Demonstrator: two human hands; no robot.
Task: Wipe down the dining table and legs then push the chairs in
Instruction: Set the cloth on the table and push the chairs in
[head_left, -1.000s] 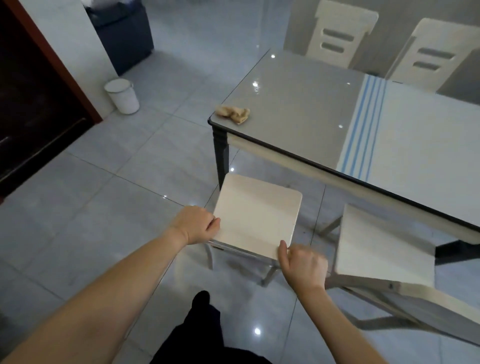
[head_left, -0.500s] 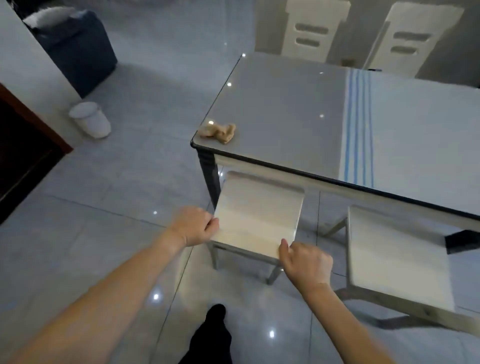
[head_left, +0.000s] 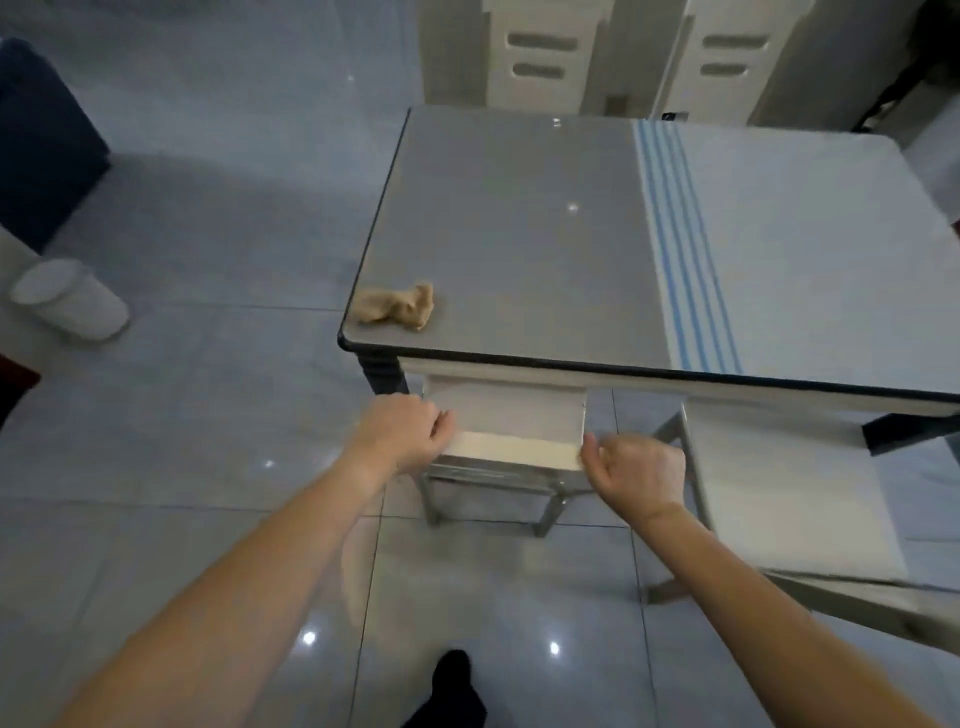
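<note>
Presently, from the left: a white bin (head_left: 67, 299) stands on the floor, well apart from the table (head_left: 519, 208); the cloth (head_left: 397, 306) lies crumpled at the table's near-left corner, touched by neither hand; judged from that, wiping of the top and legs looks finished, though a clean surface cannot be confirmed. Left hand (head_left: 402, 436): grip clamped on the left edge of the near chair (head_left: 506, 421), fingers curled over the seat; the seat lies partly under the table's near edge, just beside the near-left leg (head_left: 382, 369). Right hand (head_left: 636, 475): thumb at the seat's front right corner, fingers curled; cannot tell whether this grip holds the seat or only rests against it. Further right, a second chair (head_left: 779, 493) stands out from the near edge; it is left to push in. The far chairs (head_left: 540, 52) appear close against the far edge. Estimate: first chair nearly home; one chair to go.
</note>
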